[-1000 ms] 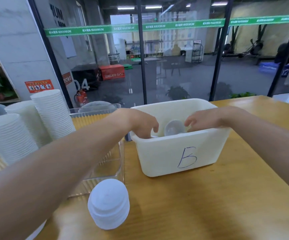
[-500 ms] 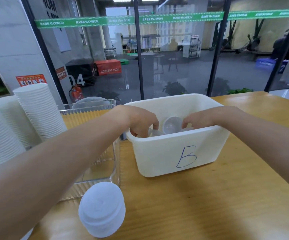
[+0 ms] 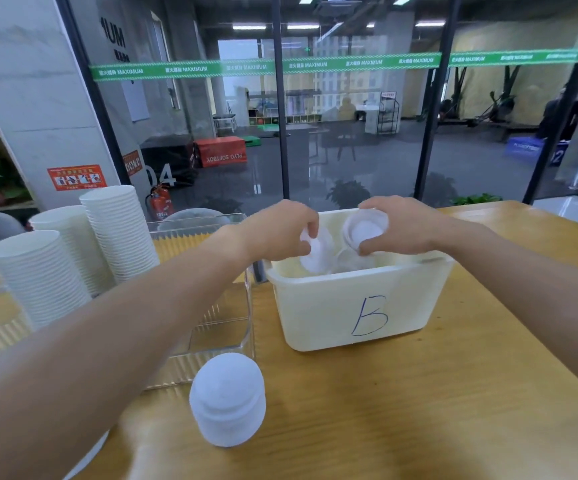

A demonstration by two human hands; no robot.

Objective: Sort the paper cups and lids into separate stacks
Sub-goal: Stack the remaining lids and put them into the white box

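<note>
A white bin marked "B" (image 3: 329, 313) stands on the wooden table and holds loose white cups and lids. My left hand (image 3: 280, 233) grips a white lidded cup (image 3: 317, 252) just above the bin's near rim. My right hand (image 3: 398, 228) holds a second white cup (image 3: 363, 232) over the bin, its lidded end turned toward me. Three tall stacks of white paper cups (image 3: 114, 230) lean at the left. A short stack of white lids (image 3: 228, 400) sits on the table in front.
A clear plastic tray (image 3: 225, 323) lies between the cup stacks and the bin. The table (image 3: 419, 410) stretches open to the right and front. A glass wall (image 3: 349, 133) closes off the far side of the table.
Both hands have risen out of the bin, each lifting a white cup that was down inside before. The camera has tilted up slightly.
</note>
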